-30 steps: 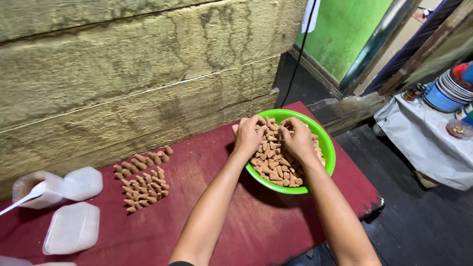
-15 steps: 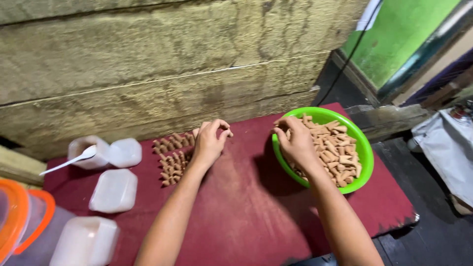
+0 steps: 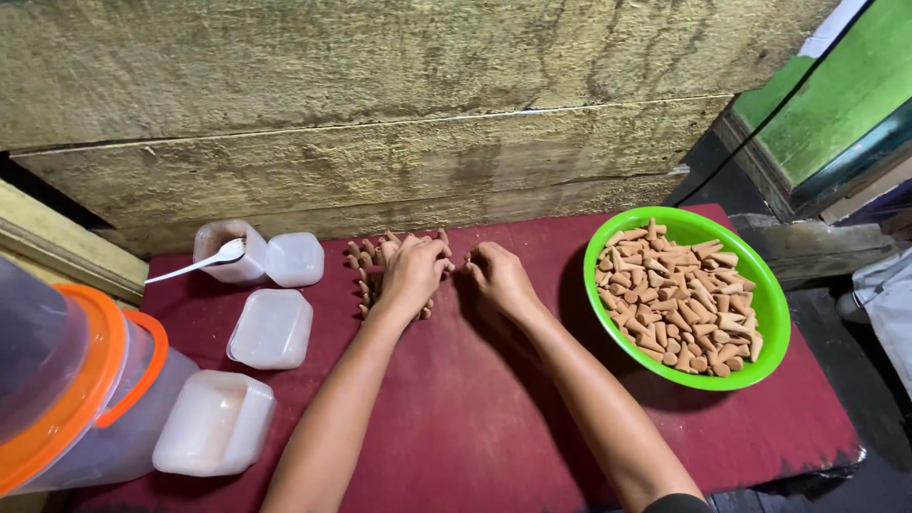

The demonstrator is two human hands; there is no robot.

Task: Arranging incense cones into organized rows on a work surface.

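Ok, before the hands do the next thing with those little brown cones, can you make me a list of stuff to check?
1. Left hand is at the group of cones on the cloth: ok, it rests over them.
2. Right hand has a cone pinched: cannot tell, the fingertips curl over and hide it.
3. Green bowl has cones in it: ok, plenty inside.
4. Bowl sits fully on the red cloth: ok, though it is close to the right edge.
5. White lidded tubs are out of the hands' way: ok, they sit off to the left.
6. Spoon is secure: ok, it rests in the open tub.
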